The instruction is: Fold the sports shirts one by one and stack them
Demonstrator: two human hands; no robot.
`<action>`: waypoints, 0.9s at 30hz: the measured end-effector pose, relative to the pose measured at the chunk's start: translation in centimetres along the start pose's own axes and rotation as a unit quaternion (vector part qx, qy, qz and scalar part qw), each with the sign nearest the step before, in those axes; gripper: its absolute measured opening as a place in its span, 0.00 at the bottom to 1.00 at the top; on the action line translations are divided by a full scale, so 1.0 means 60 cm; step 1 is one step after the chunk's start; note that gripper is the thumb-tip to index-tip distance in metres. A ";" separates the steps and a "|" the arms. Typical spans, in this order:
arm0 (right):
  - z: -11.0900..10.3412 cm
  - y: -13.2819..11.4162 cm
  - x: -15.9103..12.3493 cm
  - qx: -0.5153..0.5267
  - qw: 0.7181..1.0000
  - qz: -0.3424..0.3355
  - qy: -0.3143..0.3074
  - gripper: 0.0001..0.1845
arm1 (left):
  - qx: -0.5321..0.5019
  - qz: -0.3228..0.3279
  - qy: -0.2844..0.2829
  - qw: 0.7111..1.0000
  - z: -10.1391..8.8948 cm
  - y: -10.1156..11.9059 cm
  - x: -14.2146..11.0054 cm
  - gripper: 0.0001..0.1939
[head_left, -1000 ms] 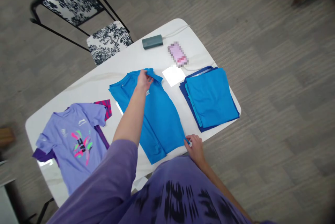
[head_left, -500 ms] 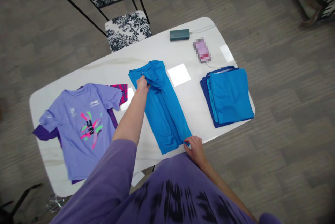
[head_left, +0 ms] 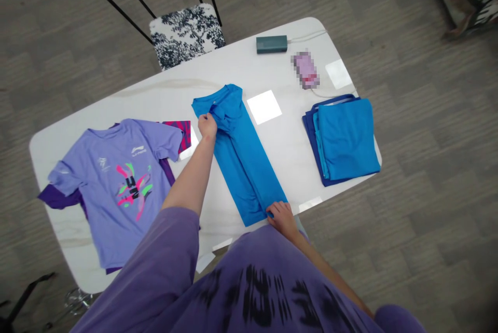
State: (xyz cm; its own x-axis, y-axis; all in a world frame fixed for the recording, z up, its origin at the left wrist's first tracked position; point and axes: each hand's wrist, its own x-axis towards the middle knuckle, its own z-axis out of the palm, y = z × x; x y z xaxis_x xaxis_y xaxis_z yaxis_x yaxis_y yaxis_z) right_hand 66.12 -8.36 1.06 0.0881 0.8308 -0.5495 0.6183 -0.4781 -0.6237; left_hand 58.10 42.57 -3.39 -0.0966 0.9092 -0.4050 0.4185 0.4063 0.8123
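A blue T-shirt (head_left: 247,159) lies on the table in a long narrow shape, its sides turned inward over the front. Its collar points away from me and its hem faces me. My left hand (head_left: 208,125) is closed on bunched cloth near the collar, probably a sleeve. At the hem's right corner, my right hand (head_left: 282,218) has its fingers bent over the cloth and appears to pinch it; the fingertips are partly hidden.
A lavender printed T-shirt (head_left: 116,188) lies spread over darker garments at left. Folded blue clothes (head_left: 346,138) are stacked at right on the white table (head_left: 155,99). Behind are a dark power bank (head_left: 271,44), a blurred pink object (head_left: 306,69), cables and a chair (head_left: 187,35).
My right hand has moved slightly left along the hem, and the right side of the T-shirt lies flatter. My left hand keeps its grip near the collar. The view has shifted a little.
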 end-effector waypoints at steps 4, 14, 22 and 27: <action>-0.004 -0.005 0.015 -0.003 1.000 -0.009 -0.020 0.13 | 0.127 0.066 0.100 0.985 -0.032 -0.008 -0.037 0.23; -0.195 -0.132 0.304 -0.004 0.991 -0.133 0.030 0.12 | 0.317 0.294 -0.108 0.895 -0.049 -0.233 -0.354 0.40; -0.284 -0.353 0.726 -0.164 0.973 -0.159 0.028 0.29 | 0.352 0.299 -0.093 0.882 -0.052 -0.298 -0.346 0.44; -0.277 -0.404 0.853 -0.232 0.952 -0.193 -0.057 0.25 | 0.340 0.291 -0.092 0.890 -0.056 -0.308 -0.339 0.45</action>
State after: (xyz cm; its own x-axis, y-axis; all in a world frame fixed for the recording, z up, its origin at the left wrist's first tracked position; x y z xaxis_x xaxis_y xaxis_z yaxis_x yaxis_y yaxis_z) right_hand 68.60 50.46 -2.72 -0.2844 0.8698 -0.4033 0.8683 0.0554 -0.4930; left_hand 49.26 16.90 -8.77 0.4387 0.8917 -0.1118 0.8043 -0.3341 0.4913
